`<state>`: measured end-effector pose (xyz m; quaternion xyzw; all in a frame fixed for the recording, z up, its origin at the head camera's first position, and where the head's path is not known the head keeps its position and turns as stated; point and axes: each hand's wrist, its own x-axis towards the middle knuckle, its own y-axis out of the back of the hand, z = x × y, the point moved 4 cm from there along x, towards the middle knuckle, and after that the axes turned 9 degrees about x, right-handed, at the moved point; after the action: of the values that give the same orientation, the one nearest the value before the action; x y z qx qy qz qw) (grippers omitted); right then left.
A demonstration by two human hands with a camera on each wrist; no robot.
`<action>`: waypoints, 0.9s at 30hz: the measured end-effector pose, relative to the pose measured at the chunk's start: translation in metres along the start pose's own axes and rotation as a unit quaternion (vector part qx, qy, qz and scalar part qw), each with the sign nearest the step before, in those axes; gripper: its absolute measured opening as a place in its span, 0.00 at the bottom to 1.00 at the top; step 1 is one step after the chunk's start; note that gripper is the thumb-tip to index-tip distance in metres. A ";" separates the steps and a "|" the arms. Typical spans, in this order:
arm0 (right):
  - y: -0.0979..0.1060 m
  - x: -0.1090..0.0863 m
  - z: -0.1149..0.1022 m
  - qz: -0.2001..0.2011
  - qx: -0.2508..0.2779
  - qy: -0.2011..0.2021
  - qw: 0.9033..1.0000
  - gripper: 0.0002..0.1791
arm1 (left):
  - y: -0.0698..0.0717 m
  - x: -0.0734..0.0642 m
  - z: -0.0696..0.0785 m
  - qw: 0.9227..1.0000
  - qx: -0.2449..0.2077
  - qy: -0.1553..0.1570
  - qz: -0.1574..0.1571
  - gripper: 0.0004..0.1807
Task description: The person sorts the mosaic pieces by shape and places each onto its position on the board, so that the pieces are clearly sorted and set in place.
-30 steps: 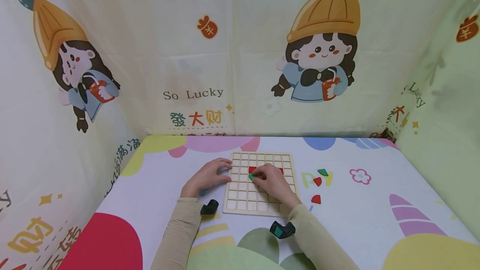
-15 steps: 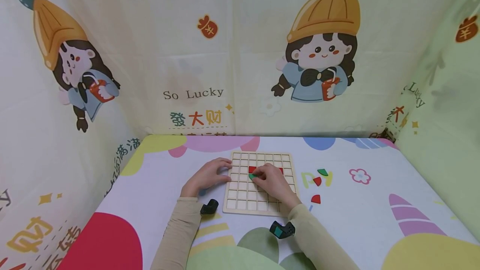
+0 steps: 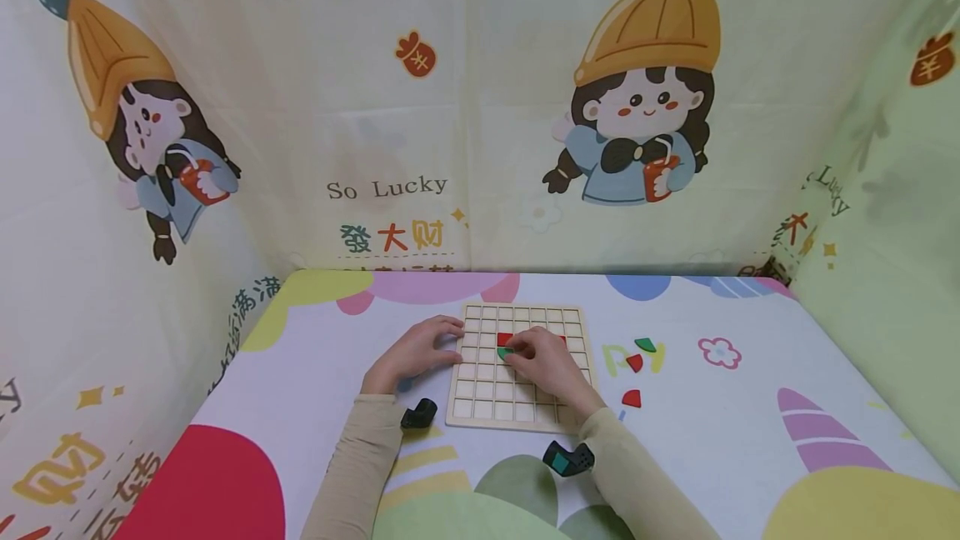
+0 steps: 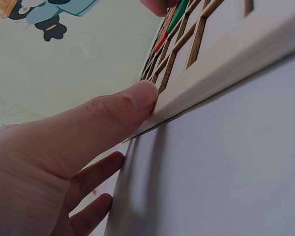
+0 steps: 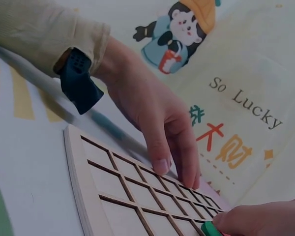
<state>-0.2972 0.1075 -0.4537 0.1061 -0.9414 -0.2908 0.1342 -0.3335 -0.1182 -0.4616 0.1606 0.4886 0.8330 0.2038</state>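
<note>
A wooden grid board (image 3: 474,391) lies flat on the table. At its left edge rests my left hand (image 3: 417,351); in the left wrist view the thumb (image 4: 144,94) touches the rim and the other fingers reach along the side, loosely extended. My right hand (image 3: 551,363) is over the middle of the grid, its thumb and fingers pinching a small green piece (image 3: 503,353), also seen as a green piece (image 5: 211,228) in the right wrist view. Just above it sits a red piece (image 3: 504,339) in a cell. More red (image 3: 562,341) shows past the knuckles; the hand hides the cells between.
Right of the board lie a loose green quarter-round piece (image 3: 645,345) and two red ones, one red piece (image 3: 634,363) below it and another red piece (image 3: 632,398) nearer the front. Black wrist cameras (image 3: 568,458) sit at both sleeves. A printed cloth wall (image 3: 510,240) stands behind the table.
The right wrist and its camera have shifted very slightly right; the fingers stay at the green piece. The left hand and board have not moved.
</note>
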 end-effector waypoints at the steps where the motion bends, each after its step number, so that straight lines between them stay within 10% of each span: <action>1: 0.001 0.000 0.000 -0.001 0.004 -0.005 1.000 0.09 | 0.000 0.000 0.000 1.000 0.001 0.000 -0.001 0.23; 27: 0.055 -0.019 0.021 0.046 0.068 -0.078 0.994 0.19 | 0.000 0.000 0.000 1.000 -0.005 -0.007 0.004 0.23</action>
<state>-0.2931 0.1680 -0.4424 0.0486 -0.9704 -0.2274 0.0658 -0.3334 -0.1180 -0.4615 0.1670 0.4823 0.8352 0.2047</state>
